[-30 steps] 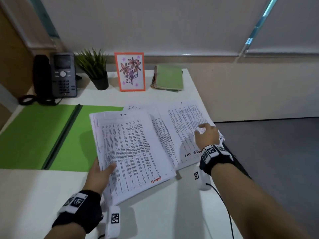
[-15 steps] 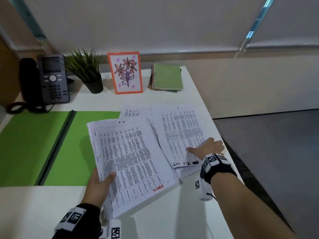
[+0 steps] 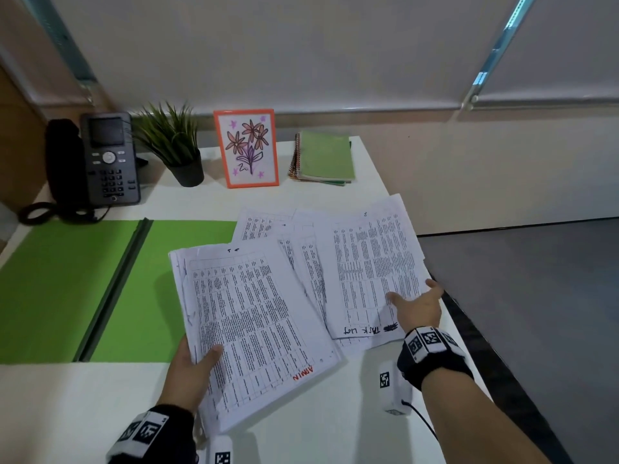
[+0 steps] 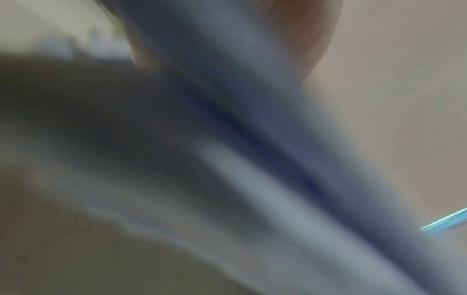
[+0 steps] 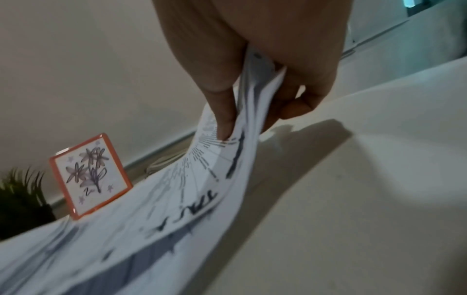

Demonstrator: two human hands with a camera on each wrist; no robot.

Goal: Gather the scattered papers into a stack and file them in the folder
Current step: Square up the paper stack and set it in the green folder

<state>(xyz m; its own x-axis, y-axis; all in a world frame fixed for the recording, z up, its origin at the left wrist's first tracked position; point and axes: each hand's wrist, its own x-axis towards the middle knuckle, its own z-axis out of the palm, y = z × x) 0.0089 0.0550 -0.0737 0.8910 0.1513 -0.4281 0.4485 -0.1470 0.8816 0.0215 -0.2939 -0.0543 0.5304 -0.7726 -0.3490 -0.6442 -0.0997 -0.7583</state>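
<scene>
Now left hand grips the stack, seemingly lifted; right hand pinches loose papers beside it.

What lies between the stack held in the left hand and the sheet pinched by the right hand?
In the head view, more loose printed sheets lie fanned on the desk between them.

Free room: bare strip of the desk along the near edge, left of the held stack; another bare band between the open folder and the far row.

Obstacles, far row, left to right: phone, potted plant, framed flower picture, notebooks.

Right side: loose papers overhang the desk's right edge; floor beyond.
</scene>
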